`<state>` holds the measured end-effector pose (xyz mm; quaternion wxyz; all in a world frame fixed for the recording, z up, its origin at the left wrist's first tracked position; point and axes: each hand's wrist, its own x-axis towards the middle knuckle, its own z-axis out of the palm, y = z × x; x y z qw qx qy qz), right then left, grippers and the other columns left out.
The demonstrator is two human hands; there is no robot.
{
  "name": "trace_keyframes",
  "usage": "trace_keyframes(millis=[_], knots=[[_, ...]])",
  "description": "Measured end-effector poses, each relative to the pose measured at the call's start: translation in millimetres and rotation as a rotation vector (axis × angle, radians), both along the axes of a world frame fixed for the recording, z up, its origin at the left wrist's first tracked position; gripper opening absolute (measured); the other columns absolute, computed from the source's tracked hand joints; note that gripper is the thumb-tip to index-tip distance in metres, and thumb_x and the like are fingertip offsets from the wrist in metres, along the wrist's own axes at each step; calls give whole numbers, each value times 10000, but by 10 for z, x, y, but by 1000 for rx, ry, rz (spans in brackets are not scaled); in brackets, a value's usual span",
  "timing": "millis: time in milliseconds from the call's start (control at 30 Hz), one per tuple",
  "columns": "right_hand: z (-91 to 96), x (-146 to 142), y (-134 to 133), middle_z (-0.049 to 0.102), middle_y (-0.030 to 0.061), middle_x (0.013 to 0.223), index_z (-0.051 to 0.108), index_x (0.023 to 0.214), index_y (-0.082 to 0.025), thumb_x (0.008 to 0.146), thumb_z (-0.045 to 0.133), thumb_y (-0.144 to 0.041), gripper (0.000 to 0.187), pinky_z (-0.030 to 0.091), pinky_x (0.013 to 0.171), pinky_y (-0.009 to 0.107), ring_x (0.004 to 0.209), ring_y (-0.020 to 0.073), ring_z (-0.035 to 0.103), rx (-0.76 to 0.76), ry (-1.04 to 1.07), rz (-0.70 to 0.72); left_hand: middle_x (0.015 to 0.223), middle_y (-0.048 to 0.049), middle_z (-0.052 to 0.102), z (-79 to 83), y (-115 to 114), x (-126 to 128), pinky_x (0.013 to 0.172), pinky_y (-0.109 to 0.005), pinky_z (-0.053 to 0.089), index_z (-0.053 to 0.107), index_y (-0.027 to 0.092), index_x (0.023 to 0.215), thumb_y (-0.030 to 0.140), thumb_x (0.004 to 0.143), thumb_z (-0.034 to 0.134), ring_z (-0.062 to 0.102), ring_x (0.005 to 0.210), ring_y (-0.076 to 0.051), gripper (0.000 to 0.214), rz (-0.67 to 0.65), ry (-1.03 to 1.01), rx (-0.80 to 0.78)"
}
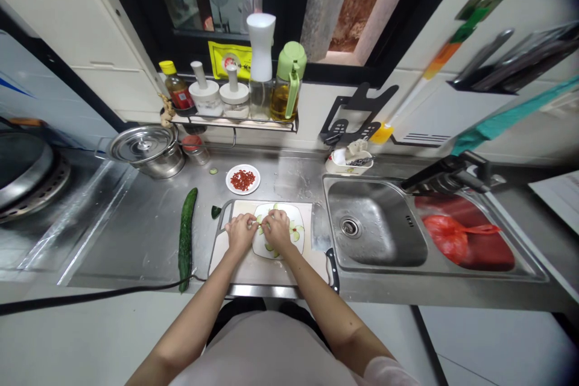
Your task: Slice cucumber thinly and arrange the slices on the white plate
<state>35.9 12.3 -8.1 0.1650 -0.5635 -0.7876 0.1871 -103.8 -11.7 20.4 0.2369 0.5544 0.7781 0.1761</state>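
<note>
A white plate sits on the cutting board, with cucumber slices laid out on it in petal-like groups. My left hand is over the plate's left edge, its fingertips pinched together. Right beside it, my right hand also pinches, above the plate's middle. The fingertips of both hands nearly meet, and whatever is between them is too small to make out. A small white dish behind the board holds red bits. On the left lies a whole cucumber.
A knife lies at the board's right edge, handle toward me. Farther right is a double sink with a red bag. A lidded pot stands back left. Bottles and jars fill a rack. A dark cord crosses the cucumber's lower end.
</note>
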Motion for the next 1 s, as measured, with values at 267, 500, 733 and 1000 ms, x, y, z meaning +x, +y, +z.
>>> trace_keyframes(millis=[267,500,733,1000], knots=[[-42,-4,-7,527,74,1193,676,826,-208,891,563,-265,143,279,948,390,1124,251,342,33,-23,0,925,-43,665,-46,15,64,842,-356,308,681,259,934,341,840,603,554,978,-240,146,-22,38,-27],[0,4,-15,533,73,1188,671,821,-204,883,575,-275,134,263,961,391,1133,252,345,47,-17,4,921,-40,665,-53,8,80,850,-360,301,677,255,920,341,842,604,551,983,-237,137,-24,38,-43],[117,67,-44,620,59,976,659,886,-201,910,516,-279,165,295,833,309,963,212,465,7,-34,-117,913,-34,660,-35,4,41,848,-358,310,683,263,933,355,840,604,562,960,-235,153,14,0,-16],[141,-8,-79,640,5,717,656,909,-209,943,477,-296,202,248,682,266,750,162,547,-155,-130,-123,916,-39,659,-48,15,47,850,-358,306,683,255,906,375,830,615,551,963,-236,158,25,10,-28]])
